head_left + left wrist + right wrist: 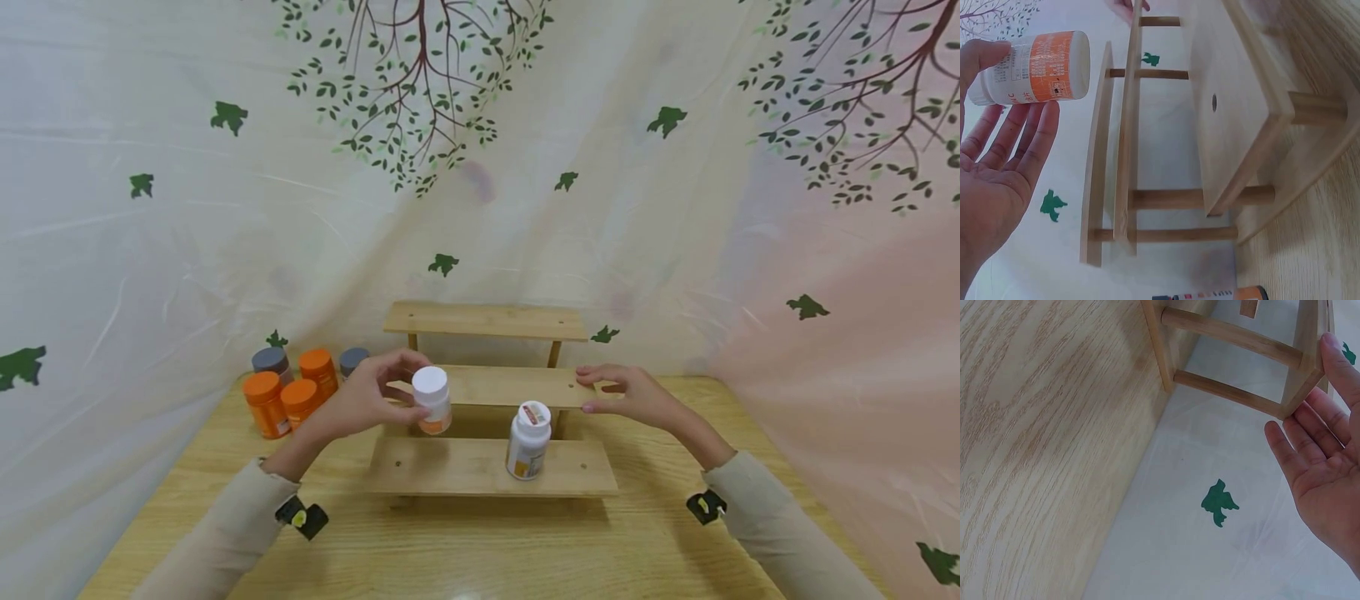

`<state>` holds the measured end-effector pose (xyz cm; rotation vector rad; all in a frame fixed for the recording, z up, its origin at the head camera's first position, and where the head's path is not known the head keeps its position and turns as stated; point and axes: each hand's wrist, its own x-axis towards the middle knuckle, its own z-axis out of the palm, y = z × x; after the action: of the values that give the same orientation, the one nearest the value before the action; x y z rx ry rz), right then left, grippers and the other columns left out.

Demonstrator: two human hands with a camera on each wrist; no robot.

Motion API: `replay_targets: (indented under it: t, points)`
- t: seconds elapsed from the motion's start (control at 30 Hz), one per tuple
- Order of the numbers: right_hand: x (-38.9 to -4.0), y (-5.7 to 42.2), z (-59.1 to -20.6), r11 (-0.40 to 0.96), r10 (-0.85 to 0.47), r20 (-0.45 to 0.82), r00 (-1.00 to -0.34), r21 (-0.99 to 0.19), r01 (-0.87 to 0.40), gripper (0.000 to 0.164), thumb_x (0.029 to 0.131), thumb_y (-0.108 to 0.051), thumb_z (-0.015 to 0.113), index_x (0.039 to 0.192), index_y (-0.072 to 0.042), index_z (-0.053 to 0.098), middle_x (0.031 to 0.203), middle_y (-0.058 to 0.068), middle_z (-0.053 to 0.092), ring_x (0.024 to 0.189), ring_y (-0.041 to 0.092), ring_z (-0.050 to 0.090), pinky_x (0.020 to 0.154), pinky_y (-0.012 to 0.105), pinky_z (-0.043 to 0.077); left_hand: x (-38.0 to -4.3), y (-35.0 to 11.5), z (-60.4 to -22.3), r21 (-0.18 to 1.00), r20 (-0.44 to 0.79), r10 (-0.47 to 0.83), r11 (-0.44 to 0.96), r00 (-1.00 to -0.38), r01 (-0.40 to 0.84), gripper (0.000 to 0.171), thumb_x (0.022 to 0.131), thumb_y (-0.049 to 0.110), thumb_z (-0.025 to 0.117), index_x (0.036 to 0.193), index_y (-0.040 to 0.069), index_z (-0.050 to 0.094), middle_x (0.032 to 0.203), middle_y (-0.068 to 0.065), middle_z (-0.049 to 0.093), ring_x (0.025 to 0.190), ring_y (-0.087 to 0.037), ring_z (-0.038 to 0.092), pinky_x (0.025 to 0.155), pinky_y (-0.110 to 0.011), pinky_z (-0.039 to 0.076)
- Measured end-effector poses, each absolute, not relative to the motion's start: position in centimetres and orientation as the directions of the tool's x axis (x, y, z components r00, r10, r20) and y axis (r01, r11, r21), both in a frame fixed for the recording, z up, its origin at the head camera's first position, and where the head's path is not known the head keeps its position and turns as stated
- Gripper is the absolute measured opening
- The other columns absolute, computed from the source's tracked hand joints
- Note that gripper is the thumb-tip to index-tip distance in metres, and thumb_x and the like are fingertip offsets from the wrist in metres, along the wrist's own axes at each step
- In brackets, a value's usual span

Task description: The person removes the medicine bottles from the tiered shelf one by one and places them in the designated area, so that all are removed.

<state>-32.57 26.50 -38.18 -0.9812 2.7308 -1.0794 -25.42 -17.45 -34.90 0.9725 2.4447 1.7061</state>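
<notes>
My left hand [371, 398] grips a white pill bottle [432, 402] with an orange label band, raised in front of the left end of the middle shelf. In the left wrist view the bottle [1038, 67] lies sideways between thumb and fingers, apart from the wood. My right hand [633, 396] holds the right end of the middle shelf of a three-tier wooden stand [502, 387]; in the right wrist view the thumb and fingers [1335, 362] lie about its corner. A second white pill bottle [528, 446] stands upright on the lowest shelf, right of its middle.
Several orange bottles [264, 400] and grey-capped bottles [272, 360] stand together on the wooden table [450, 554], left of the stand. A pale curtain [525, 225] printed with branches and green leaves hangs behind and at both sides.
</notes>
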Motion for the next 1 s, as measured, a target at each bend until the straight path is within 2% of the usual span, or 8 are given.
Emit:
replay_targets:
  t: [0.33, 0.5, 0.77, 1.0]
  points:
    - [-32.5, 26.7, -38.2, 0.555, -0.569, 0.181, -0.802, -0.635, -0.537, 0.043, 0.090, -0.023, 0.079, 0.129, -0.006, 0.069, 0.147, 0.019, 0.057, 0.137, 0.043, 0.051, 0.103, 0.065, 0.049, -25.4, -20.1, -34.8, 0.834, 0.380, 0.428, 0.224, -0.820, 0.504, 0.055, 0.080, 0.001, 0.085, 0.128, 0.002, 0.059, 0.118, -0.008, 0.066, 0.099, -0.016, 0.070, 0.083, -0.034, 0.063]
    - [-32.5, 26.6, -38.1, 0.554, -0.568, 0.180, -0.803, -0.638, -0.534, 0.044, 0.089, -0.023, 0.079, 0.129, -0.005, 0.069, 0.146, 0.019, 0.058, 0.137, 0.043, 0.051, 0.103, 0.063, 0.050, -25.2, -21.4, -34.8, 0.840, 0.362, 0.385, 0.261, -0.849, 0.476, 0.054, 0.080, 0.002, 0.085, 0.128, 0.003, 0.059, 0.115, -0.001, 0.067, 0.099, -0.014, 0.070, 0.083, -0.031, 0.063]
    - [-32.5, 26.6, -38.2, 0.563, -0.565, 0.177, -0.806, -0.631, -0.534, 0.044, 0.090, -0.024, 0.079, 0.129, -0.006, 0.069, 0.146, 0.018, 0.058, 0.137, 0.042, 0.052, 0.103, 0.063, 0.050, -24.8, -23.5, -35.5, 0.820, 0.372, 0.309, 0.333, -0.876, 0.466, 0.052, 0.082, 0.004, 0.084, 0.128, 0.005, 0.060, 0.116, -0.001, 0.066, 0.097, -0.018, 0.069, 0.081, -0.027, 0.061]
    - [-32.5, 26.6, -38.3, 0.559, -0.567, 0.176, -0.805, -0.635, -0.532, 0.043, 0.090, -0.024, 0.079, 0.128, -0.006, 0.070, 0.146, 0.019, 0.058, 0.137, 0.043, 0.052, 0.103, 0.063, 0.049, -24.9, -25.0, -36.7, 0.806, 0.398, 0.261, 0.359, -0.880, 0.471, 0.050, 0.082, 0.003, 0.084, 0.126, 0.004, 0.061, 0.114, 0.004, 0.066, 0.097, -0.010, 0.068, 0.079, -0.025, 0.061]
